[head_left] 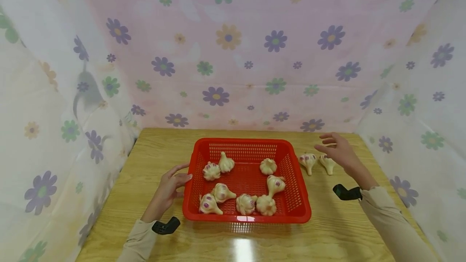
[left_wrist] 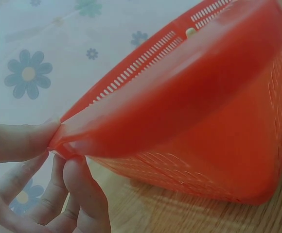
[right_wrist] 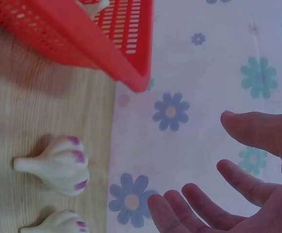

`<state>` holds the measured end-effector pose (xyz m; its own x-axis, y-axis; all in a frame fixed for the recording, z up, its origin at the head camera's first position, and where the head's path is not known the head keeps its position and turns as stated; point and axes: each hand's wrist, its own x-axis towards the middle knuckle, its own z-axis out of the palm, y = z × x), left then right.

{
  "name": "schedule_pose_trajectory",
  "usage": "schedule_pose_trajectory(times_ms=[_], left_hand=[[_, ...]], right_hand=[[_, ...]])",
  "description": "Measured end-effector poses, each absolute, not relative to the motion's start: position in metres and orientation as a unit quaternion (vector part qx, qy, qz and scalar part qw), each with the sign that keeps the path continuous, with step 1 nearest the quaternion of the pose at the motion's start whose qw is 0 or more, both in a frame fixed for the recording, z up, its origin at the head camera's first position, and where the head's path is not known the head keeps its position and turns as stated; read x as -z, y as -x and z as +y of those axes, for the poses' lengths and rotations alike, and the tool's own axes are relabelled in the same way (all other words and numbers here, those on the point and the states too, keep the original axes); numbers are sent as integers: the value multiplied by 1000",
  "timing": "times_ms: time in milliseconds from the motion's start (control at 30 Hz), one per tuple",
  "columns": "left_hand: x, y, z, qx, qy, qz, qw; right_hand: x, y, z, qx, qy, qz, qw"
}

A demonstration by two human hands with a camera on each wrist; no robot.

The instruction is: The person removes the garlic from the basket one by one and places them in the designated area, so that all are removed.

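A red plastic basket (head_left: 242, 179) with perforated walls stands on the table, holding several garlic bulbs (head_left: 246, 204) with purple patches. My left hand (head_left: 168, 187) grips its left rim; in the left wrist view the thumb (left_wrist: 26, 138) lies on top of the rim and fingers are underneath. Right of the basket, two more garlic bulbs lie side by side: a nearer one (head_left: 308, 162) and one (head_left: 327, 164) partly beneath my right hand (head_left: 340, 153). That hand hovers above them with fingers spread and nothing held, as the right wrist view also shows.
The wooden table (head_left: 153, 148) ends at a flower-patterned cloth (head_left: 247, 80) behind, with similar cloth at both sides. Black devices (head_left: 165, 226) are worn on both wrists. Bare wood shows left of the basket and in front of it.
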<state>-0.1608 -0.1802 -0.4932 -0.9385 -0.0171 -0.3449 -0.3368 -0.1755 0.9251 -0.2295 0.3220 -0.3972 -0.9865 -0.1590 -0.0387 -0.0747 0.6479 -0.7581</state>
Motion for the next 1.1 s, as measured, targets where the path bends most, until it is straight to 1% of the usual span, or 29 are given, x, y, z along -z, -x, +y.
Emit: schedule_pose_trajectory(times_ms=[467, 1100], left_hand=[[493, 158, -182, -765, 136, 619, 112], [493, 159, -182, -760, 145, 624, 112]], right_hand=[[391, 212, 290, 428, 95, 895, 80], [400, 200, 263, 426, 116, 890, 113]])
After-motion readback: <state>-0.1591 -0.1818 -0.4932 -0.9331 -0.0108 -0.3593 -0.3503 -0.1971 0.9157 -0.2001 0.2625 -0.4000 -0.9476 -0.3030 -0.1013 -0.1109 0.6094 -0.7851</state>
